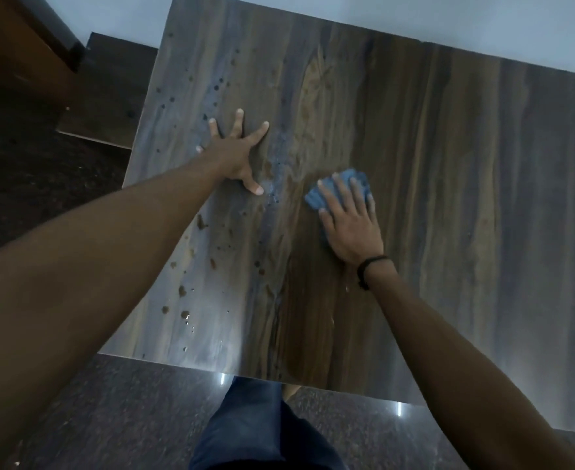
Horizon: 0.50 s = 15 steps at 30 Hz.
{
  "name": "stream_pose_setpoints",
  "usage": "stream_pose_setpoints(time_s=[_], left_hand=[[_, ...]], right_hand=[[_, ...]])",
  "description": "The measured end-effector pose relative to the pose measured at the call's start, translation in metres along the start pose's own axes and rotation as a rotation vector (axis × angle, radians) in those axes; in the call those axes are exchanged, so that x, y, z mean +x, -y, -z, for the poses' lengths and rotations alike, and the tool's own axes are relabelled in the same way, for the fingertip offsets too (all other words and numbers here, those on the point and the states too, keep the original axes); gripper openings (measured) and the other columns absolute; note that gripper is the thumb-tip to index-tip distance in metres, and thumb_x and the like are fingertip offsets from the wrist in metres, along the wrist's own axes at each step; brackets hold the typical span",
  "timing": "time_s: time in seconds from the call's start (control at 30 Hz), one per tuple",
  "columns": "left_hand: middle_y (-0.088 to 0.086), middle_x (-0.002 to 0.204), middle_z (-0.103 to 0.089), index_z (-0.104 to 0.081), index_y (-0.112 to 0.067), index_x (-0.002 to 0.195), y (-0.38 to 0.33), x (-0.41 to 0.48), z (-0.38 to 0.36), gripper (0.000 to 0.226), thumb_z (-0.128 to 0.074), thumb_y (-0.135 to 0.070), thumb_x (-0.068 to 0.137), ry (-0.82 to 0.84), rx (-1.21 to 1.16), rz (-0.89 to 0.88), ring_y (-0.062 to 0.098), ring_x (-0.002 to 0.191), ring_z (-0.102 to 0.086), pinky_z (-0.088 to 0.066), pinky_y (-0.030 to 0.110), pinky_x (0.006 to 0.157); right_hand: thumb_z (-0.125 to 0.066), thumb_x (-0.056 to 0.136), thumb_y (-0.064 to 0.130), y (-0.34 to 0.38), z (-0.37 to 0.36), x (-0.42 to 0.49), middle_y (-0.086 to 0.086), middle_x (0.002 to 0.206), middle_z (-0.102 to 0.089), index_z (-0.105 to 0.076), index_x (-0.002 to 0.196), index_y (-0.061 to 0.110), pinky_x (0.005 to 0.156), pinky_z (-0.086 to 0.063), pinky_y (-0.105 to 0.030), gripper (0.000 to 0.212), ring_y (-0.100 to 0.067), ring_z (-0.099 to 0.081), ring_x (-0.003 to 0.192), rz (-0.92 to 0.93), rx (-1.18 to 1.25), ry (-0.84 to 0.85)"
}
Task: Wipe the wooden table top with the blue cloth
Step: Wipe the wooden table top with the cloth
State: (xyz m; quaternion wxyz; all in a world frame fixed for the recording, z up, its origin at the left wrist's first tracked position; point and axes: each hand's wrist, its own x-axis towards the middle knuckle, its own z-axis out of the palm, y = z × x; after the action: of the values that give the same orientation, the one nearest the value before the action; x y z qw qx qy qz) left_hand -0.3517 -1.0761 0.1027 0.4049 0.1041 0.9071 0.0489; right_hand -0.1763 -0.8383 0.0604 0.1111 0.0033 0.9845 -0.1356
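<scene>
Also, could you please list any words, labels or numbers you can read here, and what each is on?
None: no text can be read anywhere.
The wooden table top shows only grain and droplets, the blue cloth under the right hand is plain, and the dark wristband shows no marking.

Both forearms are bare; a thin dark band [369,270] circles the right wrist, and the trousers [255,432] are dark blue.

Left hand [237,154]: arm reaching forward, fingers splaying wide, palm pressing down. Right hand [347,222]: arm extending, fingers lying straight, pressing down.
</scene>
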Motion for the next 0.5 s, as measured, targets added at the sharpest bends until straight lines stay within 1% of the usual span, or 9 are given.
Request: stream_pose_setpoints(time_s=[0.07,0.1,0.13,0.2,0.27,0.33,0.43,0.5], left_hand=[[-0.008,0.155,0.041,0.021,-0.06,0.144,-0.001,0.002,0.001,0.144,-0.09,-0.057,0.052,0.011,-0.003,0.004,0.05,0.141,0.029,-0.013,0.082,0.102],[-0.008,0.155,0.041,0.021,-0.06,0.143,-0.001,0.002,0.0,0.144,-0.09,-0.057,0.052,0.013,-0.005,0.008,0.05,0.141,0.03,-0.013,0.082,0.103],[-0.008,0.155,0.042,0.022,-0.06,0.143,-0.002,0.002,-0.001,0.144,-0.09,-0.056,0.053,0.015,-0.005,0.01,0.05,0.14,0.031,-0.012,0.082,0.103],[-0.008,0.154,0.042,0.021,-0.059,0.144,-0.002,0.002,-0.001,0.144,-0.091,-0.055,0.054,0.014,-0.01,0.018,0.05,0.14,0.032,-0.012,0.082,0.104],[-0.009,0.154,0.043,0.021,-0.06,0.144,-0.001,0.003,-0.001,0.144,-0.091,-0.055,0.054,0.015,-0.022,0.013,0.049,0.14,0.032,-0.012,0.082,0.103],[-0.009,0.154,0.043,0.021,-0.061,0.143,0.0,0.005,-0.002,0.144,-0.091,-0.055,0.053,0.007,-0.027,-0.003,0.05,0.14,0.032,-0.011,0.082,0.101],[-0.011,0.152,0.045,0.024,-0.064,0.14,0.001,0.01,-0.003,0.147,-0.092,-0.054,0.05,0.009,-0.034,0.002,0.05,0.139,0.034,-0.011,0.084,0.1],[-0.012,0.151,0.046,0.025,-0.065,0.138,0.001,0.012,-0.004,0.148,-0.092,-0.055,0.048,0.001,-0.024,0.012,0.05,0.139,0.034,-0.012,0.084,0.1]], right_hand=[[-0.023,0.107,0.045,0.008,0.008,0.032,0.005,0.169,-0.005,-0.012,0.16,0.037,0.124,-0.001,-0.054,0.054,-0.024,0.004,0.155,-0.102,0.056,-0.01],[-0.023,0.107,0.045,0.016,0.007,0.039,0.005,0.169,-0.003,-0.011,0.16,0.036,0.124,0.001,-0.054,0.055,-0.025,0.006,0.155,-0.112,0.068,-0.009],[-0.022,0.107,0.045,0.023,0.005,0.037,0.004,0.169,-0.003,-0.01,0.16,0.036,0.124,0.002,-0.053,0.055,-0.025,0.006,0.155,-0.091,0.067,-0.005],[-0.021,0.107,0.046,0.026,0.0,0.017,0.005,0.169,-0.005,-0.01,0.16,0.037,0.125,-0.001,-0.052,0.055,-0.024,0.003,0.155,0.009,0.031,0.016],[-0.019,0.106,0.047,0.008,0.0,-0.003,0.008,0.168,-0.008,-0.011,0.159,0.04,0.125,-0.006,-0.051,0.054,-0.022,0.0,0.155,0.067,-0.01,0.029],[-0.021,0.106,0.047,-0.011,0.007,0.01,0.007,0.168,-0.009,-0.012,0.158,0.039,0.124,-0.008,-0.053,0.054,-0.023,-0.002,0.155,0.006,-0.011,0.01],[-0.024,0.106,0.046,-0.008,0.019,0.064,0.007,0.168,-0.006,-0.014,0.159,0.037,0.124,-0.002,-0.054,0.054,-0.024,0.004,0.155,-0.145,0.077,-0.027],[-0.023,0.106,0.046,0.011,0.018,0.082,0.005,0.169,-0.005,-0.013,0.159,0.037,0.124,0.002,-0.053,0.055,-0.025,0.005,0.155,-0.138,0.101,-0.022]])
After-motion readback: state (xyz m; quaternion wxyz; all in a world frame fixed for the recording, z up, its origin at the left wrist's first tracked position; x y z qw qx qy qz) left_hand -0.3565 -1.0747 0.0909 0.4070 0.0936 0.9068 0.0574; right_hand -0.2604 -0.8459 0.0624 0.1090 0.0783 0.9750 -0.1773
